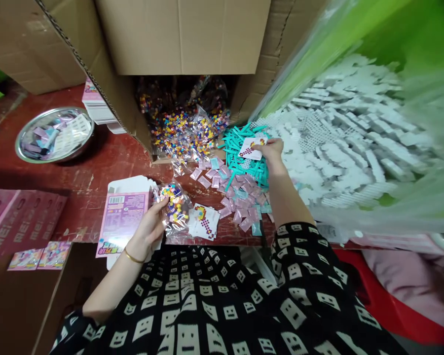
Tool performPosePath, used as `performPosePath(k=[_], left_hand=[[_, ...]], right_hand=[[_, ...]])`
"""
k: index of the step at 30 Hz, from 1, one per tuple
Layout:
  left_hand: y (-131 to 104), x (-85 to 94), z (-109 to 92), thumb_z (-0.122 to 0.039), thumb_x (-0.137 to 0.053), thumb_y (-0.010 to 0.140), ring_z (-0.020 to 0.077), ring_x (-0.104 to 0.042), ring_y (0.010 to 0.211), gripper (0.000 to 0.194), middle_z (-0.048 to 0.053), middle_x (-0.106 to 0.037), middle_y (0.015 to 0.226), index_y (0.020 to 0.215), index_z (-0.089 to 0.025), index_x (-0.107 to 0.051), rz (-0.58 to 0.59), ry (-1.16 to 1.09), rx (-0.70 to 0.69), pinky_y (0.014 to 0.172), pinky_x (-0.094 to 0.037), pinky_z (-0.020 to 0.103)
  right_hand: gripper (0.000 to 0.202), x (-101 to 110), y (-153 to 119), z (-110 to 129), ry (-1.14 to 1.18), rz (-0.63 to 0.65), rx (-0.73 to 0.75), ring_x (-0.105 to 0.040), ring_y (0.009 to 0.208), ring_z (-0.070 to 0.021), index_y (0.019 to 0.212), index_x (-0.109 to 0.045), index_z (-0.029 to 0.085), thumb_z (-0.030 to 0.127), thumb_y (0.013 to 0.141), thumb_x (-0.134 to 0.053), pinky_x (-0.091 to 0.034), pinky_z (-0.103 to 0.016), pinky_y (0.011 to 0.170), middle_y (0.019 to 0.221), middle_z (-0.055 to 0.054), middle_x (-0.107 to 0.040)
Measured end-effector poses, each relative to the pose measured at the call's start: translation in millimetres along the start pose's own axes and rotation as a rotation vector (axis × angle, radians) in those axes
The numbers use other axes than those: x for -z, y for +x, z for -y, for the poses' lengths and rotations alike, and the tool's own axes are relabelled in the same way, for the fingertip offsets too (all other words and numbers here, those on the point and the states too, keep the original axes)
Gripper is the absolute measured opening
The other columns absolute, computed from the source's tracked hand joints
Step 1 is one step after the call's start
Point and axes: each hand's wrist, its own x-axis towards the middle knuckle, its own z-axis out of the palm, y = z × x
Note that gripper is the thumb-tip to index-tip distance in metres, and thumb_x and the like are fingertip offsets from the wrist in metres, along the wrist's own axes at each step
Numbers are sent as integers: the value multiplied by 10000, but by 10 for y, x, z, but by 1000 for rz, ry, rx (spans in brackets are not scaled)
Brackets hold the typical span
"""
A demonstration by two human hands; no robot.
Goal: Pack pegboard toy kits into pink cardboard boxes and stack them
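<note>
left fingers (163,203) curl closed on a bead bag (178,207); right fingers (262,147) pinch a pattern card (248,153).

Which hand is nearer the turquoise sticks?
Right: the right hand is beside the turquoise sticks, holding a card over them; the left hand is farther off to the left.

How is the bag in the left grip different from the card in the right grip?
The bag is see-through and lumpy, but the card is flat and mostly white. The bag is filled with colourful little pieces, while the card has a dotted picture on it. The bag also looks bigger than the card. Both are being held: the bag by the left grip, the card by the right grip.
</note>
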Motion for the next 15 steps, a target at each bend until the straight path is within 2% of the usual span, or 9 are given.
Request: performPosePath(k=[2, 5, 7, 8, 9, 10, 11, 13, 15], left_hand=[[48, -22, 34, -246, -731, 814, 206, -755, 926, 301, 83, -779, 1012, 1094, -148, -678, 16, -56, -34, 806, -640, 303], [97, -61, 129, -477, -776, 783, 243, -736, 1015, 454, 76, -762, 1098, 1116, -190, -664, 79, -31, -165, 849, -627, 350], [112, -91, 220, -593, -814, 692, 267, -725, 1034, 600, 84, -756, 1109, 1110, -190, -663, 104, 28, -219, 879, -612, 380], [116, -103, 268, -570, -860, 638, 265, -721, 1031, 642, 83, -757, 1110, 1113, -186, -663, 87, 71, -244, 902, -599, 378], [119, -111, 314, -504, -906, 595, 255, -719, 1025, 666, 80, -757, 1113, 1124, -181, -661, 56, 116, -272, 930, -583, 373], [120, -112, 355, -429, -936, 568, 244, -718, 1016, 679, 79, -758, 1114, 1133, -175, -660, 22, 155, -298, 954, -566, 369], [120, -106, 387, -373, -945, 561, 236, -717, 1009, 679, 81, -759, 1115, 1141, -169, -658, -4, 182, -316, 973, -551, 372], [122, -76, 427, -341, -930, 586, 239, -714, 1008, 641, 94, -759, 1119, 1134, -157, -655, -21, 191, -330, 994, -530, 399], [130, -33, 439, -323, -920, 594, 247, -711, 1013, 604, 100, -758, 1121, 1110, -153, -656, -14, 169, -321, 1004, -516, 421]], right_hand=[[631, 7, -276, 184, 277, 56, -35, -674, 897, -215, 1036, -494, 165, 269, 555, -890, -575, -420, 839, 965, -53, -660], [670, -71, -1155, 579, 726, 411, 19, -694, 884, -214, 1098, -471, 256, 361, 588, -893, -602, -413, 790, 994, -15, -678], [642, -199, -1840, 791, 785, 712, 2, -693, 833, -210, 1121, -492, 278, 427, 628, -875, -610, -409, 736, 967, -6, -688], [637, -272, -2113, 843, 754, 820, 22, -687, 816, -208, 1129, -507, 276, 453, 635, -868, -607, -400, 716, 948, -6, -687], [620, -339, -2301, 847, 689, 838, 84, -678, 819, -203, 1124, -531, 267, 464, 641, -865, -599, -383, 710, 955, -15, -687], [573, -390, -2387, 800, 594, 745, 181, -664, 824, -195, 1122, -558, 257, 474, 676, -844, -584, -365, 707, 976, -33, -688], [507, -422, -2371, 707, 491, 577, 294, -647, 833, -189, 1112, -587, 243, 477, 722, -812, -566, -351, 712, 1000, -55, -687], [355, -428, -2096, 421, 294, 108, 545, -602, 823, -185, 1029, -642, 199, 471, 818, -729, -526, -346, 725, 988, -109, -685], [308, -392, -1678, 108, 291, 10, 598, -552, 797, -190, 841, -641, 187, 466, 785, -759, -492, -349, 733, 843, -106, -663]])
